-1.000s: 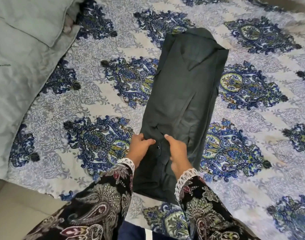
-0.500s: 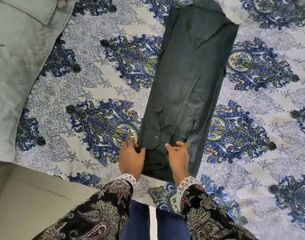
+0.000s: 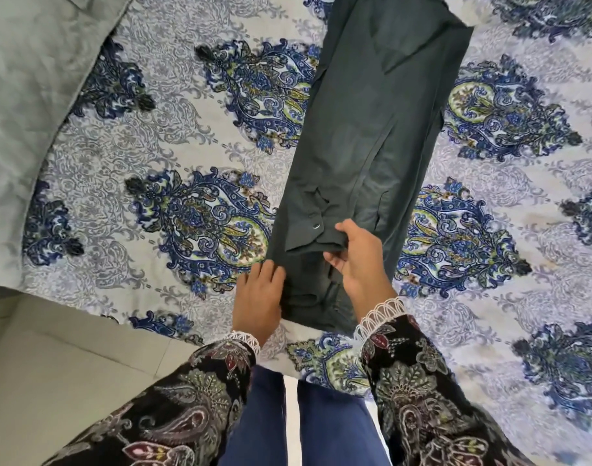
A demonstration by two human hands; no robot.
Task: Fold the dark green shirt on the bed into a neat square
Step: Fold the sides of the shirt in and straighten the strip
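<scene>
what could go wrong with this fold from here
The right hand pinches only a cuff-like flap near the snap button, so lifting it may drag that one layer and undo the long strip the dark green shirt is folded into.

The left hand rests at the strip's left edge, by bunched fabric at the near end; creases there may get folded in.

The strip lies at a slant, so the final square could come out skewed.

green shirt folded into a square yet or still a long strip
Still a long strip. The dark green shirt lies lengthwise on the bed, sides folded in. The right hand pinches a layer near the lower end; no crosswise fold shows.
</scene>
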